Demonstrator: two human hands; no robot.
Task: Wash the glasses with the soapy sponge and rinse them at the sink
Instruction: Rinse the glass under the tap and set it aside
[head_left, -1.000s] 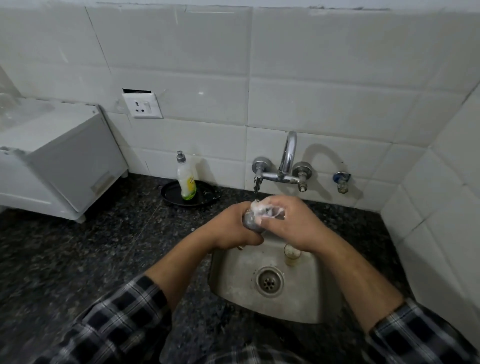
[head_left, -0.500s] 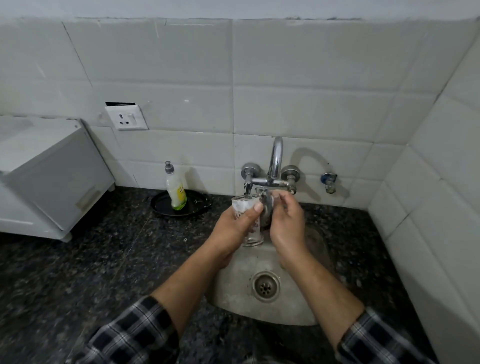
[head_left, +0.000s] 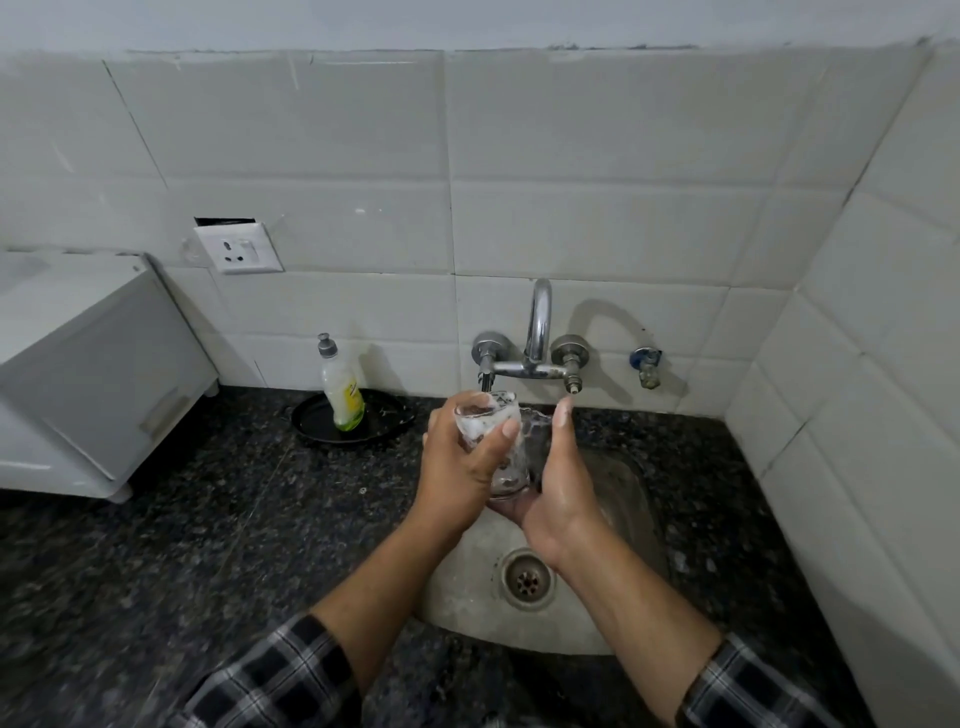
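Note:
A clear glass (head_left: 493, 441), coated with white foam, is upright over the steel sink (head_left: 628, 525), just below the tap (head_left: 537, 338). My left hand (head_left: 462, 473) grips it round the side from the left. My right hand (head_left: 563, 478) lies against its right side and under its base, fingers straight and pointing up. No sponge shows. I cannot tell whether water is running.
A dish soap bottle (head_left: 343, 397) stands on a black plate (head_left: 311, 423) left of the tap. A white appliance (head_left: 93, 374) sits on the dark granite counter (head_left: 208, 545) at far left. There is a wall socket (head_left: 240, 249) above and a small valve (head_left: 645, 366) right of the tap.
The glass went from lying between both hands to upright in my left hand under the tap. My right hand stopped scrubbing and opened flat against the glass.

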